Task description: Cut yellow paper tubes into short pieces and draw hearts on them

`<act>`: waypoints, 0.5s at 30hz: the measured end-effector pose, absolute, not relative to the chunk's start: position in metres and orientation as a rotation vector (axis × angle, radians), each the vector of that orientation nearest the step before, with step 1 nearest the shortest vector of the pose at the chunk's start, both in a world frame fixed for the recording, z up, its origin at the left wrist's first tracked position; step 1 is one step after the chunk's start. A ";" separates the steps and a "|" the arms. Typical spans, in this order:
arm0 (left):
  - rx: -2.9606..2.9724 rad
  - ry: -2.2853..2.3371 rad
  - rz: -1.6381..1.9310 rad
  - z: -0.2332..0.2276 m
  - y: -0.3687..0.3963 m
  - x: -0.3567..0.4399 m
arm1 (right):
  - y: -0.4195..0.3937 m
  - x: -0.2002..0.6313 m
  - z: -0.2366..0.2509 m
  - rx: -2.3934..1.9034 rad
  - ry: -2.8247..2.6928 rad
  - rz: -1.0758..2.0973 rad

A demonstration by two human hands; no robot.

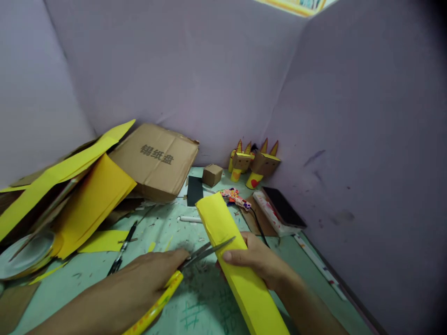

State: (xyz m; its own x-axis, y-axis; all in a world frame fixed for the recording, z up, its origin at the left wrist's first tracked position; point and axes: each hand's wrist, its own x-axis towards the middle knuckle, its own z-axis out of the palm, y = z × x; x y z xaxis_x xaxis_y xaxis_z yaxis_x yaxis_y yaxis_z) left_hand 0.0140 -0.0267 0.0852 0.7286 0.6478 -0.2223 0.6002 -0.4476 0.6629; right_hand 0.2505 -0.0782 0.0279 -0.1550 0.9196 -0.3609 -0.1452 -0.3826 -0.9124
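Observation:
My left hand (153,274) is closed round a pair of scissors (201,253) with yellow handles. Their blades stand apart, one lying across the face of a folded yellow paper strip (223,228); the other meets its left edge. The strip, pinched between thumb and fingers, is in my right hand (256,260). It slants from the middle of the table down to the bottom edge of the picture, where its near end is cut off. Some fingers of my right hand are hidden behind the paper.
A cardboard box (157,158) leans at the back left, beside yellow paper sheets (94,200). Two small cardboard figures (264,163) stand in the far corner near a little box (212,175). A patterned glue gun (235,197), a phone (283,207) and a pen (122,249) lie around.

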 end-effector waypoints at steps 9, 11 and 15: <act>2.188 0.908 0.089 0.067 -0.024 0.002 | -0.083 0.246 0.029 -1.311 -1.038 1.605; 2.178 0.916 0.072 0.070 -0.025 0.003 | -0.083 0.245 0.029 -1.318 -1.046 1.594; 2.175 0.905 0.044 0.076 -0.026 0.006 | -0.083 0.245 0.029 -1.349 -1.048 1.577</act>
